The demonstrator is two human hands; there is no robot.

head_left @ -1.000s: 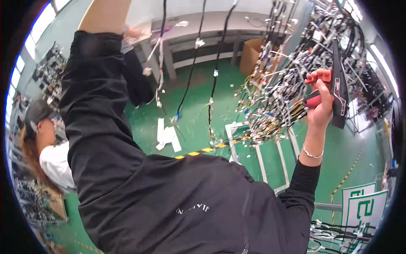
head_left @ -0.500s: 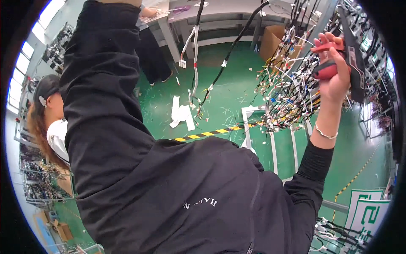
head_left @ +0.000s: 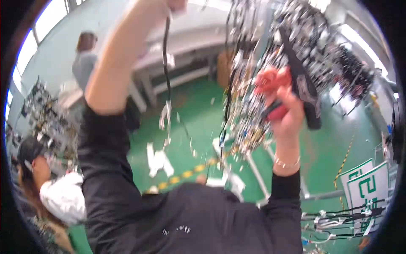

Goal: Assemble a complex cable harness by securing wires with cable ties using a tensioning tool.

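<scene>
Overhead at right, the right hand (head_left: 286,112) is closed around red-handled pliers (head_left: 270,95), touching the wire harness (head_left: 253,101); left hand (head_left: 175,5) grips a black cable (head_left: 166,55), hanging vertically.

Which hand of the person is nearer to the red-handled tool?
The right hand. It grips the red-handled tool beside the hanging wire bundle. The left hand is raised far up, holding a black cable.

The person wears a black long-sleeved top (head_left: 186,220) with a small pale marking across the cloth. Its left sleeve (head_left: 101,156) is pushed up below the elbow, well short of the hand. A thin bracelet (head_left: 286,162) circles the wrist just below the right hand (head_left: 285,114).
</scene>
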